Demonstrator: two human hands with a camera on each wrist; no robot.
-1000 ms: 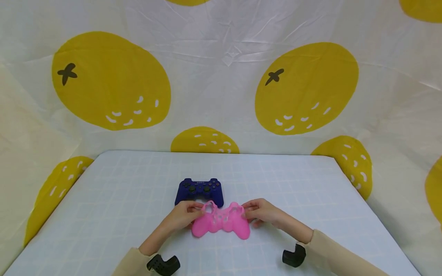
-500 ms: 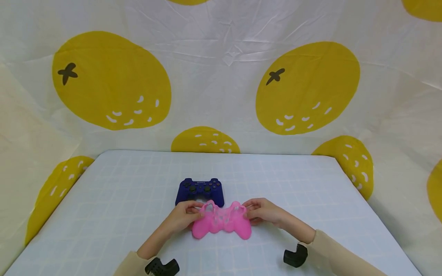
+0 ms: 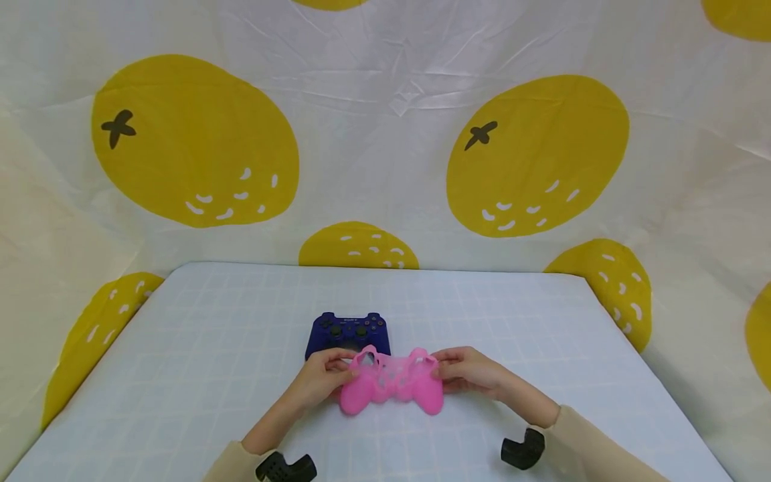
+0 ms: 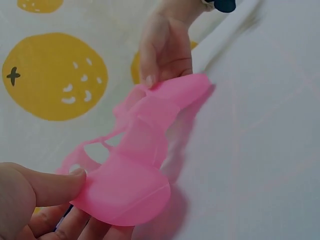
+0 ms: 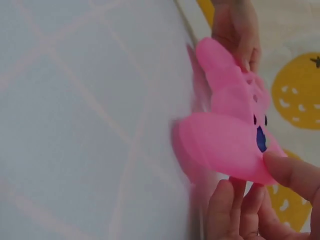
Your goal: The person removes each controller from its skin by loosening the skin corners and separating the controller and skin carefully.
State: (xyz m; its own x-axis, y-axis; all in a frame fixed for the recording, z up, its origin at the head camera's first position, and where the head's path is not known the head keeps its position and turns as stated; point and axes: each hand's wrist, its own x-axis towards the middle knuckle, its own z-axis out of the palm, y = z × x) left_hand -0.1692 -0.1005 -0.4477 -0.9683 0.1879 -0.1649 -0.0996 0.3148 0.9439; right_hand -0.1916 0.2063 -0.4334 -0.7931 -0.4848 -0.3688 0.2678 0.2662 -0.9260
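A pink silicone controller cover [image 3: 391,386] is stretched between both hands just above the white gridded table [image 3: 181,361]. My left hand [image 3: 322,378] pinches its left end [image 4: 120,187] between thumb and fingers. My right hand [image 3: 466,369] pinches its right end [image 5: 225,142] the same way. A dark blue game controller [image 3: 348,331] lies on the table just beyond the cover, partly hidden by it and by my left hand.
A cloth backdrop [image 3: 385,134] printed with big yellow oranges hangs behind and around the table. The table's far edge [image 3: 373,266] runs under the backdrop. Black wrist camera mounts [image 3: 523,450] sit on both beige sleeves.
Both hands have shifted the pink cover slightly to the right and nearer, lifting and pulling it a little wider. The blue controller has not moved.
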